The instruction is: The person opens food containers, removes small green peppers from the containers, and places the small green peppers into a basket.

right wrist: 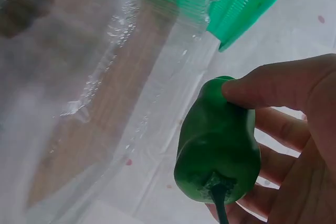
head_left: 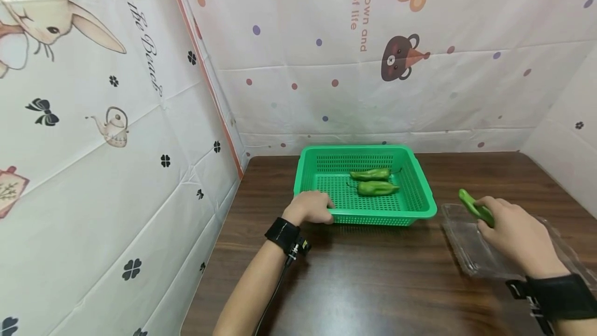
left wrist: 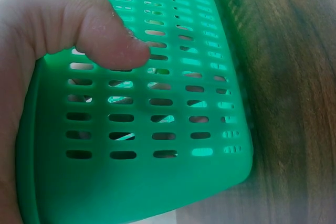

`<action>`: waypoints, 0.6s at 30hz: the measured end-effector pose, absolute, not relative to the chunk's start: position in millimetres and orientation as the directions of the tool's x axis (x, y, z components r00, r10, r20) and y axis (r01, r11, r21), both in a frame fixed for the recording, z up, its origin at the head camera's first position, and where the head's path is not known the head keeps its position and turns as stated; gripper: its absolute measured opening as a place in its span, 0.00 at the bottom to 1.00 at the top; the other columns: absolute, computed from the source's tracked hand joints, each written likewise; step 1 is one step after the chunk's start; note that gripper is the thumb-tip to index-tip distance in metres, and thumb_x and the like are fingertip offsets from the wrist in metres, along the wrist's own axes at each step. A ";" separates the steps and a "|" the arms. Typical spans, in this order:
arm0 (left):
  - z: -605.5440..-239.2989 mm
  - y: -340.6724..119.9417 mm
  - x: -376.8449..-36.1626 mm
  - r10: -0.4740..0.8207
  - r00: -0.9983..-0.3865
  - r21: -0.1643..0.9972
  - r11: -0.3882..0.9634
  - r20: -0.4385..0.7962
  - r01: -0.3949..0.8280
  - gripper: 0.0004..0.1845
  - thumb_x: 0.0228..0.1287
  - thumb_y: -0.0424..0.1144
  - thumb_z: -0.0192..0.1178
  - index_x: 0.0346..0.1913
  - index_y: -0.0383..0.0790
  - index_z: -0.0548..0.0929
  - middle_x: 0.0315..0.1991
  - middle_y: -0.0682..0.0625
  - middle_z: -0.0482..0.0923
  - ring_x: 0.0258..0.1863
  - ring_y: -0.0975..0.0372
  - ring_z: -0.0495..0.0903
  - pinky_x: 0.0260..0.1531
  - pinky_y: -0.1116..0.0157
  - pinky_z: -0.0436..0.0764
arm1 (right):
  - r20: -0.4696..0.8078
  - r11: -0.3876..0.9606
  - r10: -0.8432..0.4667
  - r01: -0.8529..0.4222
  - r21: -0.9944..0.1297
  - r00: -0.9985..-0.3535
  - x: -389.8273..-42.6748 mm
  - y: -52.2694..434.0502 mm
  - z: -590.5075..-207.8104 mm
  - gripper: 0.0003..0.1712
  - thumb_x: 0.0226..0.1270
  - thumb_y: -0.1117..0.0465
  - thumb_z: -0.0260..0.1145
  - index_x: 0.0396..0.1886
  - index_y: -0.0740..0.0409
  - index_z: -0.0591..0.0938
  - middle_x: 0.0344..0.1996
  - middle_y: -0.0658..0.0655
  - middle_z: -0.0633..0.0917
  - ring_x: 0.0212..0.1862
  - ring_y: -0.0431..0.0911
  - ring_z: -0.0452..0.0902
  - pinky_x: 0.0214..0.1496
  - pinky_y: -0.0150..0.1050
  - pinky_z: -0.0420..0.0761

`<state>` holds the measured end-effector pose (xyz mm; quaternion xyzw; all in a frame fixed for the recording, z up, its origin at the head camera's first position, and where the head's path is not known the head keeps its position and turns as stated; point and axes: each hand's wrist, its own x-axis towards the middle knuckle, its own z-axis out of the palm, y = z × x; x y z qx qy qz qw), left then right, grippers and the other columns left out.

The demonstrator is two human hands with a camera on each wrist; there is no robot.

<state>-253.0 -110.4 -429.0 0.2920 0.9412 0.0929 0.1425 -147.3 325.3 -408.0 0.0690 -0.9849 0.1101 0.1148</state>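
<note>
A green plastic basket (head_left: 382, 213) with slotted walls stands at the back of the table. My left hand (head_left: 310, 207) grips its near left corner; in the left wrist view the thumb (left wrist: 115, 43) presses the outer wall, the other fingers mostly out of sight. Inside the basket lie two green peppers, one (head_left: 370, 175) behind the other (head_left: 377, 188). My right hand (head_left: 517, 235) holds another green pepper (right wrist: 218, 145) between thumb and fingers, its stem toward the wrist camera. That hand is over a clear plastic tray (head_left: 459, 255), right of the basket.
The dark wooden table (head_left: 373, 279) carries the basket and tray. Patterned white sheeting (head_left: 289, 102) hangs behind the table and along its left and right sides. Black straps with small cameras (head_left: 284, 235) sit on both wrists, and a cable runs along the left forearm.
</note>
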 end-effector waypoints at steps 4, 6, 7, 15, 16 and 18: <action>-429.4 -110.1 -252.8 0.587 -0.781 0.257 0.804 -0.210 0.535 0.05 0.57 0.44 0.61 0.36 0.54 0.84 0.17 0.58 0.51 0.20 0.65 0.46 0.22 0.67 0.50 | 0.284 0.961 -0.148 -0.205 -0.183 -0.947 -150.7 320.7 -403.9 0.26 0.57 0.63 0.71 0.55 0.67 0.78 0.35 0.66 0.84 0.25 0.47 0.72 0.21 0.40 0.65; -429.6 -109.9 -252.4 0.582 -0.785 0.258 0.808 -0.212 0.530 0.09 0.57 0.44 0.61 0.40 0.56 0.87 0.17 0.58 0.54 0.20 0.65 0.47 0.22 0.66 0.51 | 0.306 0.960 -0.166 -0.225 -0.170 -0.937 -152.2 316.9 -401.9 0.26 0.56 0.64 0.71 0.56 0.68 0.78 0.34 0.66 0.84 0.24 0.46 0.71 0.20 0.39 0.64; -429.4 -109.8 -252.1 0.579 -0.787 0.258 0.811 -0.214 0.526 0.12 0.57 0.44 0.61 0.44 0.56 0.88 0.18 0.58 0.56 0.20 0.65 0.48 0.22 0.66 0.51 | 0.319 0.958 -0.175 -0.236 -0.162 -0.932 -153.1 314.9 -400.8 0.26 0.56 0.64 0.72 0.55 0.68 0.79 0.34 0.66 0.84 0.24 0.46 0.71 0.20 0.39 0.64; -427.9 -110.2 -252.5 0.561 -0.798 0.256 0.823 -0.221 0.508 0.24 0.58 0.44 0.61 0.59 0.58 0.86 0.29 0.59 0.74 0.21 0.64 0.53 0.23 0.65 0.55 | 0.389 0.950 -0.224 -0.290 -0.118 -0.894 -165.7 296.0 -387.6 0.24 0.55 0.66 0.72 0.53 0.67 0.80 0.35 0.65 0.85 0.26 0.51 0.75 0.21 0.42 0.67; -427.8 -110.3 -252.6 0.561 -0.798 0.255 0.822 -0.220 0.508 0.23 0.58 0.44 0.61 0.59 0.58 0.87 0.29 0.58 0.74 0.21 0.64 0.53 0.23 0.65 0.54 | 0.389 0.949 -0.228 -0.294 -0.118 -0.892 -167.8 293.2 -385.7 0.24 0.55 0.66 0.72 0.53 0.67 0.80 0.35 0.65 0.85 0.27 0.51 0.76 0.22 0.42 0.68; -427.5 -110.4 -252.4 0.563 -0.797 0.256 0.821 -0.220 0.510 0.23 0.58 0.45 0.61 0.58 0.58 0.87 0.28 0.57 0.75 0.21 0.64 0.52 0.23 0.65 0.54 | 0.390 0.945 -0.242 -0.307 -0.114 -0.889 -172.0 287.9 -382.0 0.24 0.55 0.66 0.72 0.53 0.67 0.80 0.34 0.64 0.85 0.28 0.52 0.76 0.23 0.42 0.69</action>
